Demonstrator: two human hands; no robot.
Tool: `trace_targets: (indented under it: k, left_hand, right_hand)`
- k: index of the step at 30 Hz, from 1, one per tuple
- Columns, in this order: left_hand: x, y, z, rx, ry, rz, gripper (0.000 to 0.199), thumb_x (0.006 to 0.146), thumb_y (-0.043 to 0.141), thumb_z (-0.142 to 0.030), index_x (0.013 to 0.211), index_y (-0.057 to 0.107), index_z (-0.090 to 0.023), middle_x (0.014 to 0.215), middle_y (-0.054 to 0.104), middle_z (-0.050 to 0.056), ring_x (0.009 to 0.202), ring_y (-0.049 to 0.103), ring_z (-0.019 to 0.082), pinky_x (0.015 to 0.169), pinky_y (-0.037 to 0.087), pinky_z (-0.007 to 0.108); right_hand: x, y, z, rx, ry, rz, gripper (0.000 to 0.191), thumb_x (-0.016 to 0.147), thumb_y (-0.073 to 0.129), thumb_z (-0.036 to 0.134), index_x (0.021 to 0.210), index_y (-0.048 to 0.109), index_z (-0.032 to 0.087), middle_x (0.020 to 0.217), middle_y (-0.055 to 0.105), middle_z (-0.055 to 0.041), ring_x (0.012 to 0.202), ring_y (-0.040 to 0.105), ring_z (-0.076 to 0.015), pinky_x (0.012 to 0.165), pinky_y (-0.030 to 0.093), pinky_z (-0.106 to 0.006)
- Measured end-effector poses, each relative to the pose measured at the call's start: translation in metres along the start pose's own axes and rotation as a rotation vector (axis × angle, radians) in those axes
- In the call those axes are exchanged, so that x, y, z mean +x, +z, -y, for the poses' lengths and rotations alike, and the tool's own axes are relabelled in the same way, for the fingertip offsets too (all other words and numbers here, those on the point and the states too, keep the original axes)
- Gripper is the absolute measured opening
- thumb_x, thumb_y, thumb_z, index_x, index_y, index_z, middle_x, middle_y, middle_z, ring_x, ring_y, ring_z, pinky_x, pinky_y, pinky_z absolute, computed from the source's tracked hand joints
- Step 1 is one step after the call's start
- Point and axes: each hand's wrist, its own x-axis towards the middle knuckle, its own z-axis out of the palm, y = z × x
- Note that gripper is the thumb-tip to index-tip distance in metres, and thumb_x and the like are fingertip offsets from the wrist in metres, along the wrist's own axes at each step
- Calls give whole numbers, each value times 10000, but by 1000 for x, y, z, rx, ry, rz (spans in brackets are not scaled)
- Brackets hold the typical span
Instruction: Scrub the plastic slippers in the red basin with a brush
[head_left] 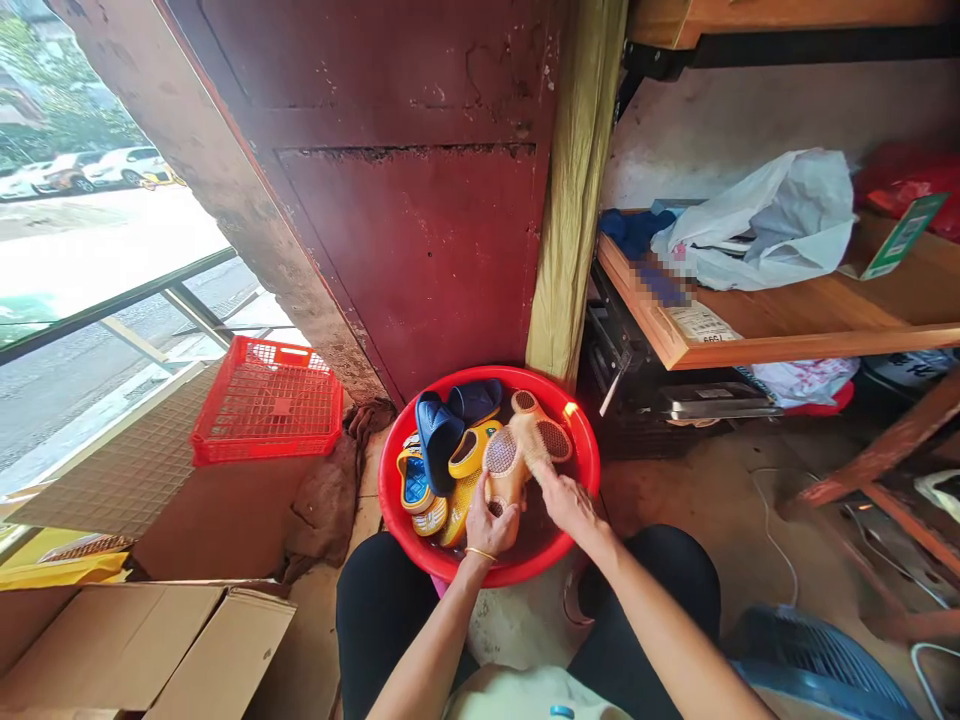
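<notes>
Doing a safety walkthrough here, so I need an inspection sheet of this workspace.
Surface: stained concrete floor.
Job's things: red plastic basin holding blue slides, yellow slides and orange perforated slippers.
Clutter: red plastic crate, cardboard box, white plastic bag on a wooden shelf.
Grip: left hand holds a slipper; right hand touches one.
Cables: white cable on the floor.
Surroundings: maroon metal door, blue fan.

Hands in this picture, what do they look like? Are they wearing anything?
The left hand and the right hand are bare, with no gloves, and no sleeves show on the arms. A thin gold-coloured bangle sits just above the left hand.
</notes>
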Motion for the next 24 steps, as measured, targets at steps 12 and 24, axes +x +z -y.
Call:
trace_targets:
  k: [12,24]
  left_hand:
    - [15,-13,-2,-1066,-671,149,540,736,720,-390,1200,658,-120,1037,752,126,963,709,294,911,537,414]
    - [4,-4,-16,-1062,-735,384,545,787,676,-374,1258,609,-110,992,751,125,843,719,270,851,553,401]
  right_hand:
    - [-63,34,6,395,-229,22,565,954,426,212,1516,466,248,1300,696,-87,1121,692,-215,992,525,-327]
    - [-11,-2,15,603,85,276,410,983,378,300,1252,660,172,699,709,-17,483,600,-125,563,487,-229]
